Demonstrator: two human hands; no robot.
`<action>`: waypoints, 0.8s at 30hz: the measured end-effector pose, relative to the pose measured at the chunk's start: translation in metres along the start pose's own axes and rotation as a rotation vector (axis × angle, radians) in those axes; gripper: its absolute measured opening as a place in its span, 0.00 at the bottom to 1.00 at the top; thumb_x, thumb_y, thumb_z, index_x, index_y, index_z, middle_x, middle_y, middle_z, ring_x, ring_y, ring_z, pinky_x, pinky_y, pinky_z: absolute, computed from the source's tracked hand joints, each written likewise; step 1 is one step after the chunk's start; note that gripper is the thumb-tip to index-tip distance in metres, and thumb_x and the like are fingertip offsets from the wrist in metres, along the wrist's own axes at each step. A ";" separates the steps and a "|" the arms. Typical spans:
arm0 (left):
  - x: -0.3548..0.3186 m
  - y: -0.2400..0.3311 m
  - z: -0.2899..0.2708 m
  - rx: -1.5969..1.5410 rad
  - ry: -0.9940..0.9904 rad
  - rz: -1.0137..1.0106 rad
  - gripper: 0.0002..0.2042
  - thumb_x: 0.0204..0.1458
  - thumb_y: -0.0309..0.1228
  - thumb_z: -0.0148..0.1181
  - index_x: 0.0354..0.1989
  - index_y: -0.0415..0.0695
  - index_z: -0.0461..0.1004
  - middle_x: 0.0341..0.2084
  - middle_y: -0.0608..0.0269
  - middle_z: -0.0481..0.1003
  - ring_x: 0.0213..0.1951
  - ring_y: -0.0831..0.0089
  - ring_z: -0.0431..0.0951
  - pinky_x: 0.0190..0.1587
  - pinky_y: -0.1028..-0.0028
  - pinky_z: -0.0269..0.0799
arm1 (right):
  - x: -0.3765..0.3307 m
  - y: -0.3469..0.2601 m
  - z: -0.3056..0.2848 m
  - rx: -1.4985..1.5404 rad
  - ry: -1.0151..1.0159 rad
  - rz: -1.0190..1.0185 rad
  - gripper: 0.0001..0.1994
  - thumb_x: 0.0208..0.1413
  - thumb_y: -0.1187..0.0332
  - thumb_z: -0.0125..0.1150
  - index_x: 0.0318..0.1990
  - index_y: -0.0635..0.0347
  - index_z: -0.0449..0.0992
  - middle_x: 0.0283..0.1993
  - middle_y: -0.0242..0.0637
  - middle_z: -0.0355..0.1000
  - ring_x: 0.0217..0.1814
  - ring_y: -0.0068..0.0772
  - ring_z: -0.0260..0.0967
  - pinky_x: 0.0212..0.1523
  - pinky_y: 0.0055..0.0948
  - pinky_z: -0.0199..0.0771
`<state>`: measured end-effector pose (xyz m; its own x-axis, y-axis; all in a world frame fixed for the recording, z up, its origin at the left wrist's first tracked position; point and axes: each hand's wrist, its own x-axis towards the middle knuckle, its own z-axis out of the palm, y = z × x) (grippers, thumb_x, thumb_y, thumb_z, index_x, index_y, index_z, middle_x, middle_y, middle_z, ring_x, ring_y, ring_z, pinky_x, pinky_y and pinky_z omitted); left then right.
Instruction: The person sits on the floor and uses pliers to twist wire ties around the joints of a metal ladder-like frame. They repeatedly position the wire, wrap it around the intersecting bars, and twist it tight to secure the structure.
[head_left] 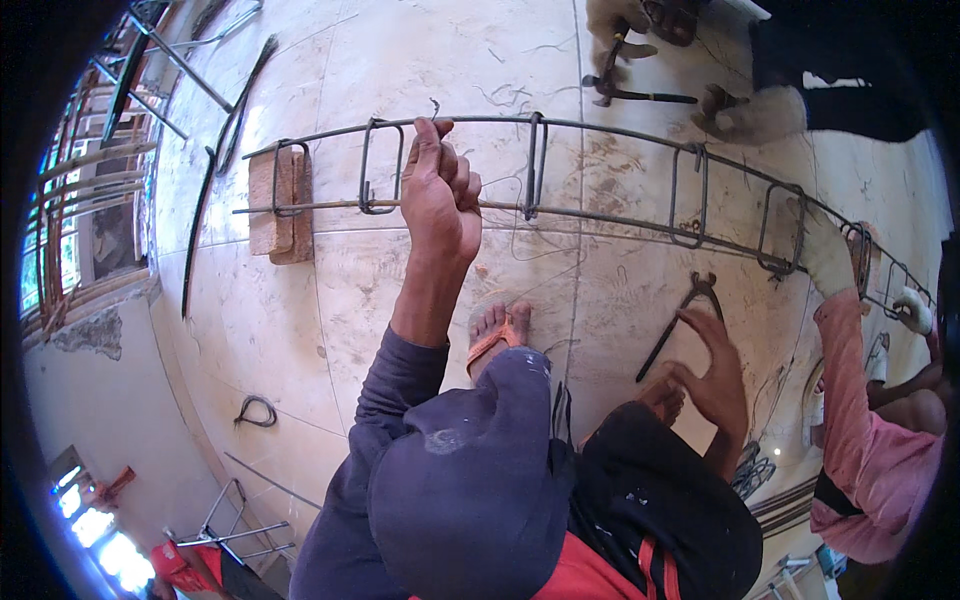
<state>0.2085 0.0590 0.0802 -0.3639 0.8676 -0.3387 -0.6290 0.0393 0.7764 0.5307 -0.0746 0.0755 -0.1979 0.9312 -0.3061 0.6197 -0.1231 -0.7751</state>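
Note:
A long rebar cage (620, 212), made of bars with rectangular stirrups, runs left to right across the tiled floor. My left hand (440, 195) is closed at its upper bar, with thumb and forefinger pinched there. A short twisted wire end (435, 104) stands up beside those fingertips, and thin loose wire trails to the right of the hand. Low on the right, my right hand (715, 375) is open, thumb and fingers curved apart around nothing. Just beyond it lie dark pincers (672, 330); the fingers partly cover one handle.
Wooden blocks (280, 205) prop the cage's left end. At the right, a co-worker's gloved hand (826, 245) touches the cage. Another worker's hands are near a hammer (640, 95) at the top. Bent bars (198, 235) and a wire coil (257, 410) lie on the left.

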 end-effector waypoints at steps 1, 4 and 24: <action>-0.003 -0.004 0.002 0.017 -0.003 -0.003 0.16 0.61 0.44 0.51 0.43 0.42 0.66 0.14 0.77 0.47 0.15 0.85 0.44 0.17 0.80 0.42 | -0.003 -0.004 -0.007 -0.200 0.071 -0.112 0.25 0.46 0.77 0.60 0.56 0.61 0.69 0.51 0.45 0.70 0.53 0.31 0.68 0.57 0.32 0.65; -0.017 -0.016 0.013 0.053 0.001 -0.003 0.16 0.62 0.44 0.49 0.42 0.42 0.67 0.14 0.77 0.47 0.15 0.86 0.44 0.17 0.80 0.42 | 0.005 -0.029 -0.014 0.326 0.219 -0.089 0.24 0.47 0.74 0.60 0.55 0.61 0.69 0.54 0.47 0.67 0.59 0.40 0.65 0.61 0.36 0.61; 0.000 0.009 -0.007 -0.055 -0.119 -0.127 0.13 0.62 0.43 0.49 0.41 0.46 0.69 0.14 0.77 0.47 0.14 0.85 0.44 0.16 0.80 0.41 | 0.029 -0.020 0.036 0.133 -0.069 -0.123 0.23 0.54 0.77 0.47 0.58 0.55 0.70 0.28 0.44 0.69 0.28 0.38 0.68 0.37 0.32 0.71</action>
<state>0.1978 0.0563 0.0834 -0.1973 0.9102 -0.3642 -0.7023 0.1280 0.7003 0.4847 -0.0575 0.0622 -0.3207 0.9168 -0.2382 0.4823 -0.0584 -0.8741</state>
